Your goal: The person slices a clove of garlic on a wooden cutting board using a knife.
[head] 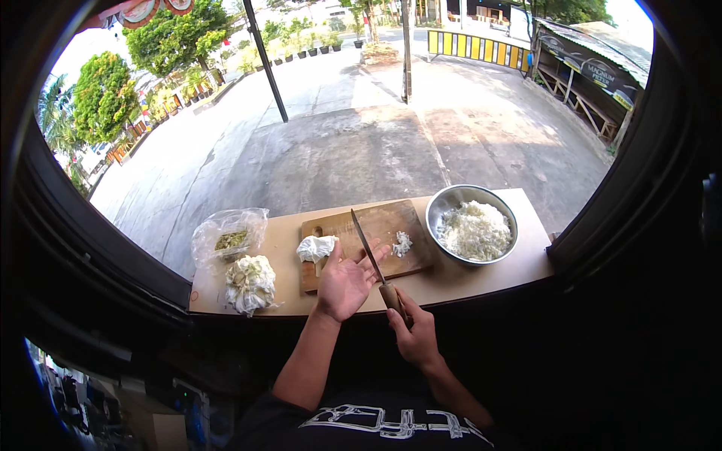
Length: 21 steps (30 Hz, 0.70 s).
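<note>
My right hand (414,327) grips the wooden handle of a long-bladed knife (368,248), its tip pointing up and away to the left. Palm up, my left hand (347,287) has its fingers spread and holds nothing; the fingers reach behind the blade, and contact with it cannot be told. Beneath both lies a wooden cutting board (372,220) with a handle hole near its left end. On its right part sits a small pile of chopped white food (402,244). A crumpled white lump (317,248), perhaps cloth or plastic, lies at its left end.
A steel bowl (431,225) heaped with chopped white food (476,231) stands right on the pale tabletop (507,276). At left are a clear plastic bag (254,220) with greenish-brown contents and a bundle of whitish pieces (251,284). A dark frame (141,284) borders the table's left.
</note>
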Tool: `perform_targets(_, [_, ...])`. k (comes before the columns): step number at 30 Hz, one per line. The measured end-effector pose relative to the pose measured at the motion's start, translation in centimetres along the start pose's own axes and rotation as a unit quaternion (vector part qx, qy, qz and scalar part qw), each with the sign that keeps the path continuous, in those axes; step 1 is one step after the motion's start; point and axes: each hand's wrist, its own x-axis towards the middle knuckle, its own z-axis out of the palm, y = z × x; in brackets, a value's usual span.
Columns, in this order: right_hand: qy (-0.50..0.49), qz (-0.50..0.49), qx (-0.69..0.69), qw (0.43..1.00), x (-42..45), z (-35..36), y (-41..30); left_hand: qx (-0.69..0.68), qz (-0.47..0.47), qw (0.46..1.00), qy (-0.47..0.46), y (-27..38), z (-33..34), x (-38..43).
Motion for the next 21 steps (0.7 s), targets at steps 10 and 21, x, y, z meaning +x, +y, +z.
perform_targets(10, [0.066,0.051,-0.031,0.996,0.5,-0.5,0.3,-0.093,-0.042,0.994,-0.033,0.3,-1.4,-0.5])
perform_targets(21, [0.081,0.119,-0.039,0.989,0.3,-1.7,0.1,0.829,0.248,0.498,0.060,-1.1,0.6,1.3])
